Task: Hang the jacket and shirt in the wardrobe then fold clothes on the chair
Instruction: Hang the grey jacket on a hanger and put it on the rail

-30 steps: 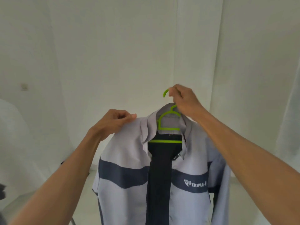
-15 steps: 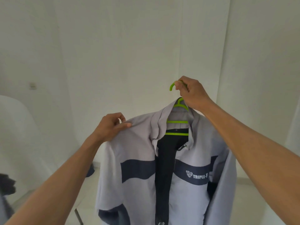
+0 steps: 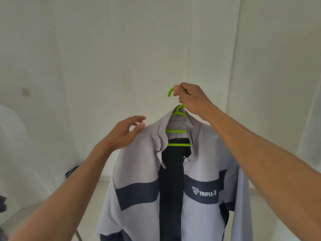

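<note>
Two bare forearms reach up from the bottom edge, elbows cut off. The left hand (image 3: 125, 134) has its fingers spread loose, the thumb resting on the jacket's (image 3: 139, 171) shoulder without gripping. The right hand (image 3: 192, 100) is clenched on the neck of the green hanger (image 3: 176, 131), hiding most of the hook. The jacket hangs in mid-air, hem out of frame. Behind stands the white wall (image 3: 121, 49); something dark at the left edge can't be made out.
</note>
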Demonstrator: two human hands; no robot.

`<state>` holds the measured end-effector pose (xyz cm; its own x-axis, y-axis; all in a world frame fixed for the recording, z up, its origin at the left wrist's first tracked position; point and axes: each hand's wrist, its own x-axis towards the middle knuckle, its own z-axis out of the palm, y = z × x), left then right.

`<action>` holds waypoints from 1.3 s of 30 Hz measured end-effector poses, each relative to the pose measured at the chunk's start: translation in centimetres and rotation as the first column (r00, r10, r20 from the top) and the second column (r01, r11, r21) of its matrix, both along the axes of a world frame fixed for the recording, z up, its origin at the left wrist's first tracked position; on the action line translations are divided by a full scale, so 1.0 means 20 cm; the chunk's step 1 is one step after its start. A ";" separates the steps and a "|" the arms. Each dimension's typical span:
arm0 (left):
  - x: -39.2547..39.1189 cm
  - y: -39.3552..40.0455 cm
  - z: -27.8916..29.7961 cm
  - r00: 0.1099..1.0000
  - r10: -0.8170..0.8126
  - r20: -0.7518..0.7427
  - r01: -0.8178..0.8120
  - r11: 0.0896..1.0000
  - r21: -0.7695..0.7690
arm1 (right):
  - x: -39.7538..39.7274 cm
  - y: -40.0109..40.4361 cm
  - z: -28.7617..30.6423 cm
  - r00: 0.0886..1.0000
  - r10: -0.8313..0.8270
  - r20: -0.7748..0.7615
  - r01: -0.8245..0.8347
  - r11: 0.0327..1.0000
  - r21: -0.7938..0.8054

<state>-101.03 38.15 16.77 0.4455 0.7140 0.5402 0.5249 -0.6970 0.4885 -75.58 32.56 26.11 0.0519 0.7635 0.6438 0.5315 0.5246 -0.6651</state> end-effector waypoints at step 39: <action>0.02 0.05 0.11 0.983 -0.090 0.162 0.102 0.993 -0.066 | 0.27 -0.16 -0.42 0.835 -0.110 0.539 0.238 0.956 -0.173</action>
